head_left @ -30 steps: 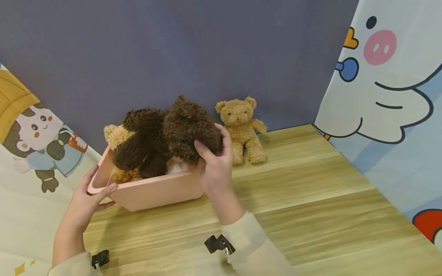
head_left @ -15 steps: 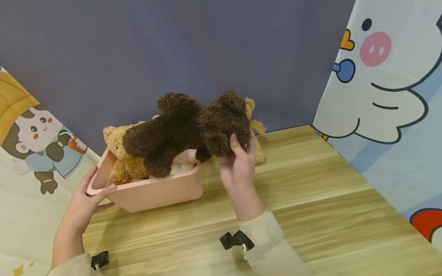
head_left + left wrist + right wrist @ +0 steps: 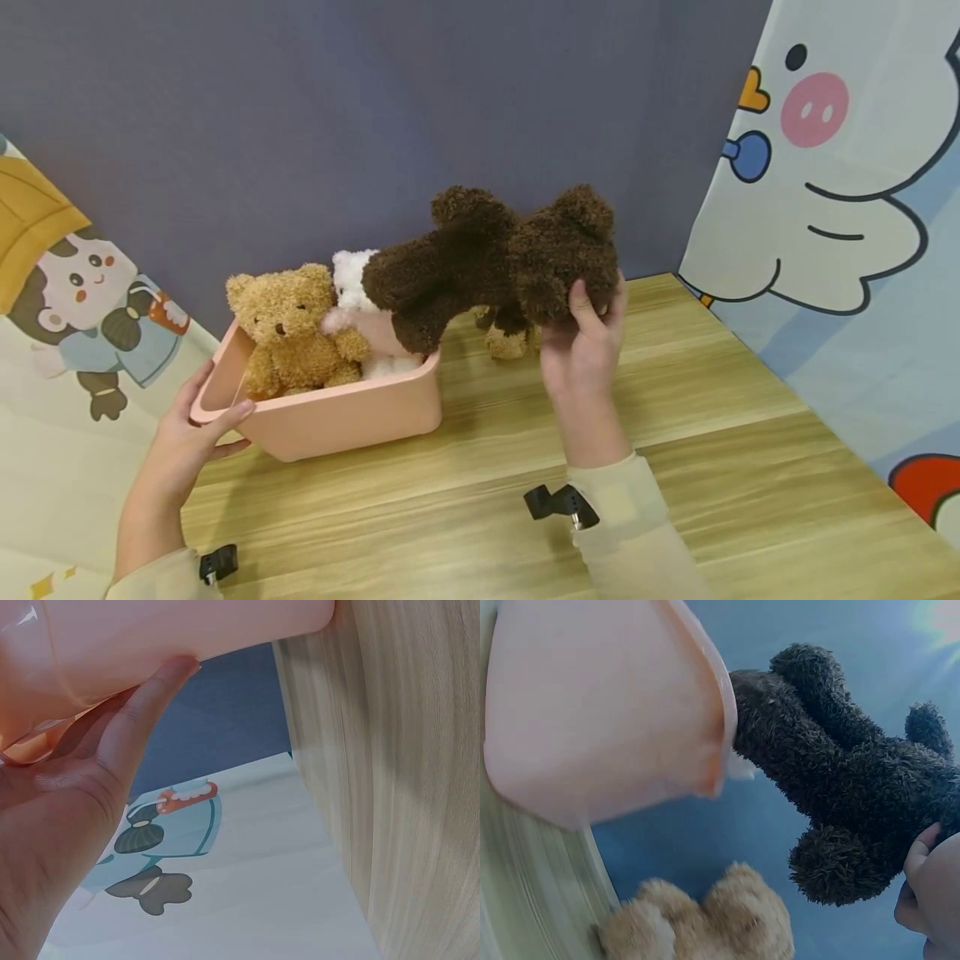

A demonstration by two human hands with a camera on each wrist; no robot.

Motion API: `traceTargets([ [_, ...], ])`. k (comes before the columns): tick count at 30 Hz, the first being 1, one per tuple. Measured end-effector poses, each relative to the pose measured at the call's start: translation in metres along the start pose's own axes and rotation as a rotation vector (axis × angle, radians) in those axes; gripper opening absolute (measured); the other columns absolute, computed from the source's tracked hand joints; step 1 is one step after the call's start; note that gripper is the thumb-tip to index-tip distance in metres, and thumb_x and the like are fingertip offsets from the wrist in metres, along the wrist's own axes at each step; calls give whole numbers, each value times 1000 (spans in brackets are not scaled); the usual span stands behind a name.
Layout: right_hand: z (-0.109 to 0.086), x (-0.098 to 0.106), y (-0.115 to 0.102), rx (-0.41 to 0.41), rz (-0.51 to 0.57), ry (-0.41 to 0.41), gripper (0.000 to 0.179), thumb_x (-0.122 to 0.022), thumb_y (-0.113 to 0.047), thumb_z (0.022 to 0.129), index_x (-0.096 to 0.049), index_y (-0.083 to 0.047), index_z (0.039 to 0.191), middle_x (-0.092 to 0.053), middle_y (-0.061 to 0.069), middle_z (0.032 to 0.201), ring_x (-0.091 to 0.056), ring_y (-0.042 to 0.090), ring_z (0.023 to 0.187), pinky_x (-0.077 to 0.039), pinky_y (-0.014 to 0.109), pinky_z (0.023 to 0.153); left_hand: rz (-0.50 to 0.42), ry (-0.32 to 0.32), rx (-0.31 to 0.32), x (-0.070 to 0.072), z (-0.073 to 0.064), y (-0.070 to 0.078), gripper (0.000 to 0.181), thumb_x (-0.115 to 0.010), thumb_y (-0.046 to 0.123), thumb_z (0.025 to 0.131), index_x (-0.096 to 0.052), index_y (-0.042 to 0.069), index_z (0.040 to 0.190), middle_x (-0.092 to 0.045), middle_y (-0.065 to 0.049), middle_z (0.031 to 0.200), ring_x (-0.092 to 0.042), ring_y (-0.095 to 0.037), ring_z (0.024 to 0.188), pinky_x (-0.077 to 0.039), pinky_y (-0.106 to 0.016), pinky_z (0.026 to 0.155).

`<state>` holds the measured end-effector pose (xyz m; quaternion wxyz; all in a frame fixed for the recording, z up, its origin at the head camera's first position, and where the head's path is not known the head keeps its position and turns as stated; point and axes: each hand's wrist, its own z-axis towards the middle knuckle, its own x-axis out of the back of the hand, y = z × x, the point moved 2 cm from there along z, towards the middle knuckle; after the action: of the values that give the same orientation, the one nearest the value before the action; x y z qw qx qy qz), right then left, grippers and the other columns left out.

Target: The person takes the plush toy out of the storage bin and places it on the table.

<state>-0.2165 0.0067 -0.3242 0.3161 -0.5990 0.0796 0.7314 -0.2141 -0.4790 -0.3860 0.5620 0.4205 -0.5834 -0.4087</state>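
Observation:
My right hand grips a dark brown teddy bear by its head, with the body stretched sideways to the left. Its legs hang over the right rim of a pink bin. At the bin's left corner my left hand holds the rim, thumb on top and fingers around the outside, as the left wrist view also shows. Inside the bin sit a golden teddy bear and a white plush toy, partly hidden by the brown legs. Behind the held bear, a light tan teddy bear is mostly covered.
The bin stands on a wood-grain table against a dark grey wall backing. Cartoon-printed sheets flank both sides. In the right wrist view, the tan bear's legs show below the bin's end.
The brown bear has come up out of the bin and moved right with my right hand, baring the golden bear and the white plush. My left hand has stayed on the bin.

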Motion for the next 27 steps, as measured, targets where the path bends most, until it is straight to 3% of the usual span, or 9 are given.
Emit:
traceTargets([
  [6,14,11,-25,88,-26,11,50,-80,-5,91,-61,-22,134,-53,8,150,-56,31,133,-63,40,95,28,4,5,0,1,0,98,-69,23,106,2,39,172,4,-32,175,-57,19,99,-69,-33,75],
  [11,25,18,-44,204,-202,-69,44,-71,6,97,-61,-15,135,-52,12,149,-55,31,130,-64,36,91,22,4,5,0,1,0,98,-69,23,106,2,39,172,5,-32,175,-56,18,100,-69,-33,76],
  [14,32,22,-54,255,-313,-103,42,-70,9,96,-63,-12,133,-54,13,146,-58,29,125,-64,32,83,-1,3,2,0,1,-1,98,-69,21,105,2,37,172,4,-32,175,-57,18,100,-69,-33,75],
  [20,53,25,-78,279,-393,-116,46,-75,15,90,-67,-5,130,-59,16,137,-62,27,110,-55,22,58,6,0,0,0,1,-4,99,-69,22,105,2,37,172,4,-32,175,-58,17,101,-69,-33,75],
  [23,64,22,-92,304,-462,-153,47,-75,18,88,-68,-3,130,-57,17,140,-60,29,119,-61,25,72,1,-4,-3,1,2,-4,99,-70,23,105,2,37,172,6,-33,175,-59,17,101,-69,-33,75],
  [27,81,16,-112,300,-598,-192,49,-75,19,86,-69,-3,130,-55,15,145,-56,32,133,-61,30,97,4,-8,-6,1,2,-2,99,-69,22,106,2,37,172,8,-32,175,-57,18,100,-69,-31,75],
])
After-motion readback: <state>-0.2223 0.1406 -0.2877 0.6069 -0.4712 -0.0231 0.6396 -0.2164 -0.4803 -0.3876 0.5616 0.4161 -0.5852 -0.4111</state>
